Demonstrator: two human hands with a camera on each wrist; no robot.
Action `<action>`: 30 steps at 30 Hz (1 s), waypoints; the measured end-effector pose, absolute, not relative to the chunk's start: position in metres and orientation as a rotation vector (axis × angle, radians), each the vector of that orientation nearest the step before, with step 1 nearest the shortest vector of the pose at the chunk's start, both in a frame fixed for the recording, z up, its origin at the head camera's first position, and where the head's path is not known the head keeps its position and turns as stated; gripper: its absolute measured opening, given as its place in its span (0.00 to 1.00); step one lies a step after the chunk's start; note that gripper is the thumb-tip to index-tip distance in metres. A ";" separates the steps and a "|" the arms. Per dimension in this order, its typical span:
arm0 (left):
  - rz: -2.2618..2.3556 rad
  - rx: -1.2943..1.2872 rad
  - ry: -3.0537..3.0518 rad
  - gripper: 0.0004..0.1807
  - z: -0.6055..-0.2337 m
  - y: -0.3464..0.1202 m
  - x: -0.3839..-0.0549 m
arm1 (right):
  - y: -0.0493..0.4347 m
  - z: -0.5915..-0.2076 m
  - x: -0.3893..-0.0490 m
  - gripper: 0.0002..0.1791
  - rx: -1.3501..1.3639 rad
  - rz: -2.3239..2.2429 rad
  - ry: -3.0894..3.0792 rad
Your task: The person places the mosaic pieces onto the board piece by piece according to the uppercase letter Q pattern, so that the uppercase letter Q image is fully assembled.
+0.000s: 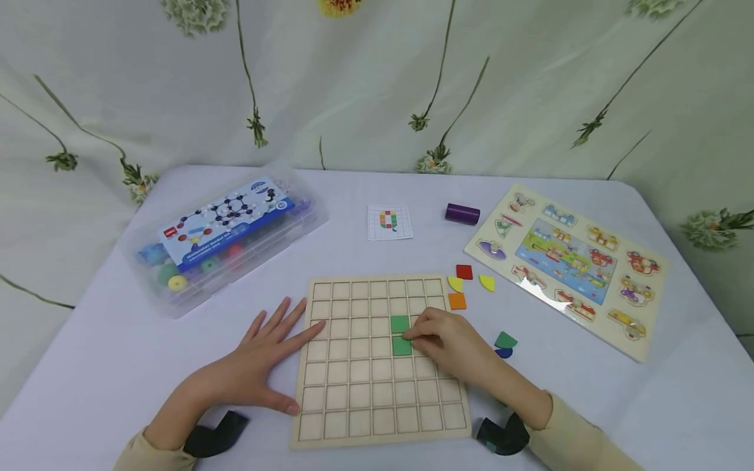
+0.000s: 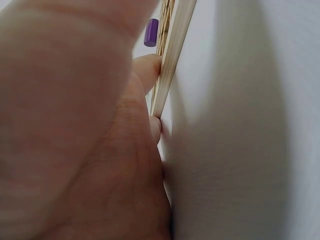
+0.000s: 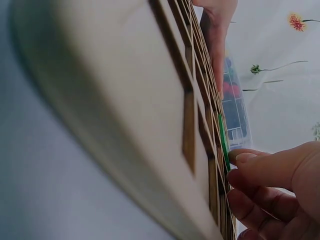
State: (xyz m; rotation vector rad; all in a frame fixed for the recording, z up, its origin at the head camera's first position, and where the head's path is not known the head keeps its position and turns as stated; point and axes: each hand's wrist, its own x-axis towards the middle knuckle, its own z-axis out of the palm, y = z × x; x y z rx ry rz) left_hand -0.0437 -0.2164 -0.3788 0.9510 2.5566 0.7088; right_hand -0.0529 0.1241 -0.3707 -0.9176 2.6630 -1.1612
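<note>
A wooden grid board point(image 1: 381, 443) lies flat in front of me, with two green square tiles point(image 1: 400, 324) one above the other, right of its middle. My right hand point(image 1: 450, 340) has its fingers curled over the board; thumb and index finger pinch the lower green tile point(image 1: 402, 347) at its upper right corner. Those fingertips meet at the green edge in the right wrist view. On the board's left side rests my left hand point(image 1: 259, 360), fingers spread, index fingertip over the frame and thumb against the edge. Only palm and thumb fill much of the left wrist view.
Red point(image 1: 464, 271), orange point(image 1: 457, 301) and yellow pieces lie off the board's upper right; green point(image 1: 505, 340) and blue pieces lie by the right wrist. Behind are a pattern card point(image 1: 390, 222), purple cylinder point(image 1: 462, 214), plastic kit box point(image 1: 224, 235) and picture puzzle point(image 1: 571, 268).
</note>
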 end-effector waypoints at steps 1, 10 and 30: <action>0.714 0.952 2.554 0.62 -0.379 -0.216 -0.044 | 0.124 -0.371 -0.053 0.08 -0.917 -1.162 2.665; 0.710 0.948 2.550 0.62 -0.379 -0.216 -0.044 | 0.124 -0.370 -0.052 0.11 -0.917 -1.075 2.622; 0.726 0.962 2.571 0.61 -0.383 -0.216 -0.045 | 0.243 -0.376 -0.033 0.15 -0.342 -1.219 2.901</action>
